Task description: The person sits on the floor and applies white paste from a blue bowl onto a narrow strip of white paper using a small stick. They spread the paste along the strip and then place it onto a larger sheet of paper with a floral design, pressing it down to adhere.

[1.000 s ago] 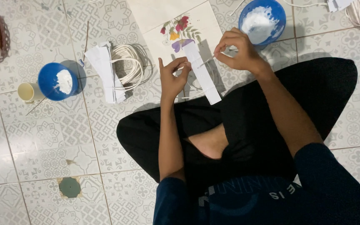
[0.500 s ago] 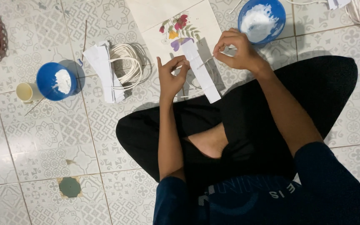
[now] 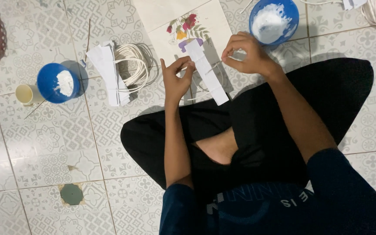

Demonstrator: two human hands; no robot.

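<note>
1. Two hands work one white paper strip (image 3: pixel 206 72), and everything hangs on how that strip lies: it sits right between them, long axis running diagonally from upper left by the flower-printed sheet (image 3: pixel 188 26) down to the right, toward the person's black-clad knee.
2. Starting at the left of the floor: a small cream cup (image 3: pixel 26 94), a blue bowl of white paste (image 3: pixel 57 82), a stack of more white strips (image 3: pixel 107 74) and a coil of white cord (image 3: pixel 135 65), all well apart from the hands.
3. Left hand (image 3: pixel 176 80) is touching the strip's left edge near its upper end, fingers loosely curled, thumb and forefinger pinching it. It looks like the nearer of the two.
4. Right hand (image 3: pixel 249 56) is just right of the strip, fingertips pinched on something thin, maybe a thread; too small to tell.
5. Second blue bowl (image 3: pixel 273 19) sits just beyond the right hand.
6. Surface is a patterned grey-white tiled floor (image 3: pixel 44 143); the person sits cross-legged on it.
</note>
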